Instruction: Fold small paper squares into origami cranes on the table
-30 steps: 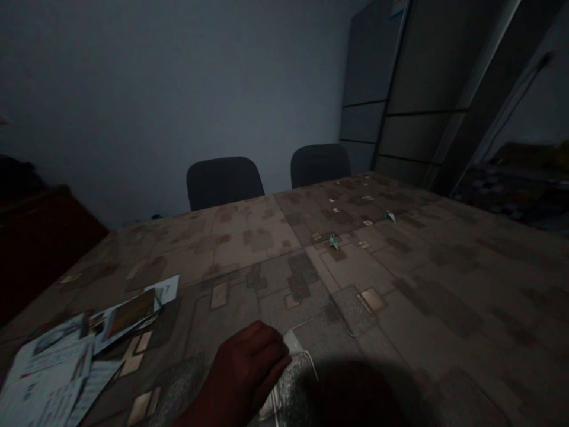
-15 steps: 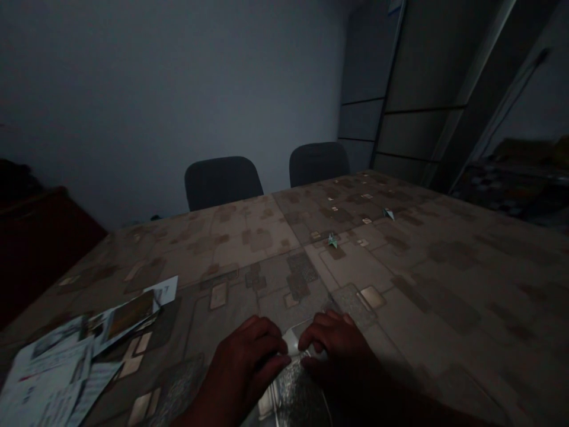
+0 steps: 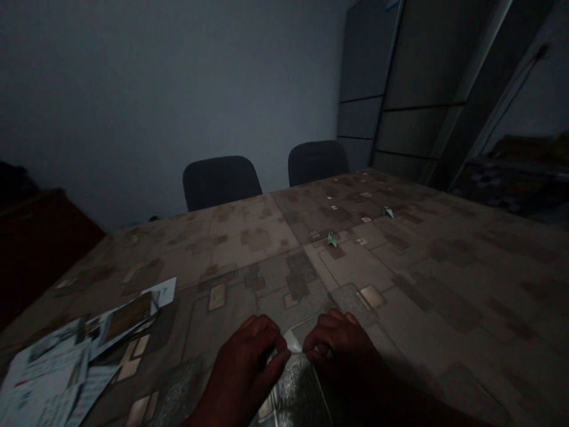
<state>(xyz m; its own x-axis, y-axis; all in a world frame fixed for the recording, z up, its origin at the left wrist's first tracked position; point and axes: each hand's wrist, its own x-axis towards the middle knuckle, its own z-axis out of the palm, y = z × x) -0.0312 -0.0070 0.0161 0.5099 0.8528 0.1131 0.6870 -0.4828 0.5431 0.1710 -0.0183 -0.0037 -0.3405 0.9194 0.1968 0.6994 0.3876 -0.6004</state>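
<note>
A small piece of white paper [image 3: 293, 343] shows between my two hands at the near side of the table. My left hand [image 3: 251, 359] pinches its left side, thumb against curled fingers. On the other side my right hand [image 3: 338, 344] is closed on it in the same way. Most of the paper is hidden by the fingers, so its full shape cannot be made out. Farther off on the tablecloth stand a small green folded paper figure [image 3: 332, 240] and a pale folded paper figure [image 3: 388, 212].
Loose printed papers [image 3: 48, 367] and a brown card [image 3: 131, 315] lie in a pile at the left. A patterned cloth [image 3: 258, 240] covers the table. Two dark chairs [image 3: 222, 182] stand behind its far edge, before a plain wall [image 3: 178, 83].
My fingertips have closed more tightly on the paper, and my right hand has shifted slightly right. The folded figures and the pile have stayed put.
</note>
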